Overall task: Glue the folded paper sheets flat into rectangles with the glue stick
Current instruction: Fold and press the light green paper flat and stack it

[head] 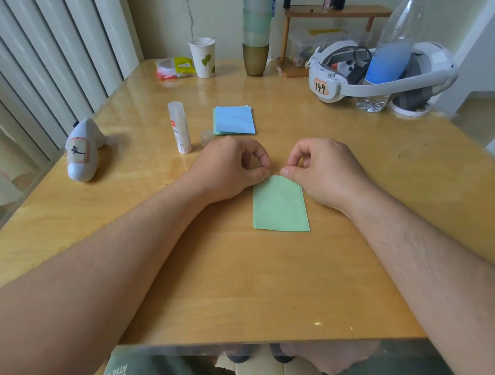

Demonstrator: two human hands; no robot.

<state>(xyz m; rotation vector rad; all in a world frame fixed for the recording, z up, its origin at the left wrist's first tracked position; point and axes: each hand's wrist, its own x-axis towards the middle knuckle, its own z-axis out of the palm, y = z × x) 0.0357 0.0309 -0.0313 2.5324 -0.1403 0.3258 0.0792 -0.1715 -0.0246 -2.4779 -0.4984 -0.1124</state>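
Both hands pinch the far corners of a folded green sheet, ready to seal or check the fold.

The left hand (236, 164) nips the sheet's far left corner between thumb and forefinger, and the right hand (319, 170) does the same at the far right corner; the green sheet (280, 204) lies flat on the surface (263, 276), running from the fingertips back toward the person. To do this well, I would line the edges up squarely, then press outward from the middle so no bubble stays. Beyond the left hand stands the glue stick (179, 127), uncapped it seems, its cap (207, 137) just beside the knuckles. Further out lies a stack of blue and green sheets (235, 120).
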